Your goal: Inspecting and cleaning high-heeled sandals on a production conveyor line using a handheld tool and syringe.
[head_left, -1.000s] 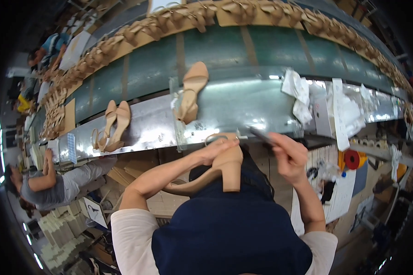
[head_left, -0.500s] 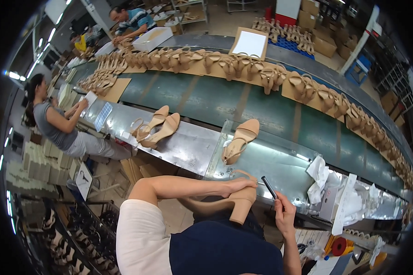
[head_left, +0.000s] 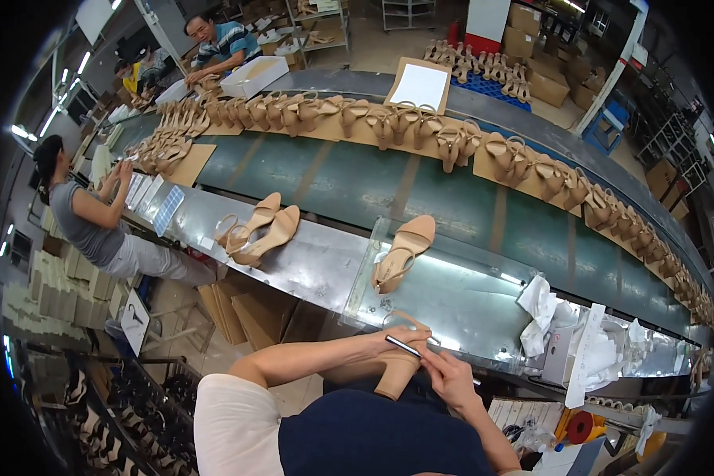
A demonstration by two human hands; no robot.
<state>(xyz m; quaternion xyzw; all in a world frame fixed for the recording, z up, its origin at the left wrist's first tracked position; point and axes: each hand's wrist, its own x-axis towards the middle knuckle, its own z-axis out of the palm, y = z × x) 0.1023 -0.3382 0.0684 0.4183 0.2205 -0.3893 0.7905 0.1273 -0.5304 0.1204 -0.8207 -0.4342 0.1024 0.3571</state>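
Note:
My left hand [head_left: 393, 341] is closed around the back of a beige block-heeled sandal [head_left: 397, 374], which I hold sideways above my lap with its heel downward. Its ankle strap loops up beyond my fingers. In my right hand [head_left: 450, 379] is a slim dark pen-like tool [head_left: 404, 347], lying across the sandal close to my left fingers. Where its working end touches, I cannot make out. Ahead of my hands, a single beige sandal [head_left: 405, 247] rests on a glass sheet [head_left: 460, 305]. A beige pair of sandals [head_left: 271, 230] sits farther left on the metal bench.
A green conveyor [head_left: 365, 186] runs beyond the bench, with rows of beige sandals [head_left: 381, 127] along its far side. White crumpled paper [head_left: 538, 313] and a box lie at the right. A co-worker [head_left: 87, 206] stands at left; another person [head_left: 222, 47] works across the line.
My right hand has moved left with the pen-like tool and now meets the sandal beside my left hand. The sandal has shifted slightly left and down; the view has shifted a little.

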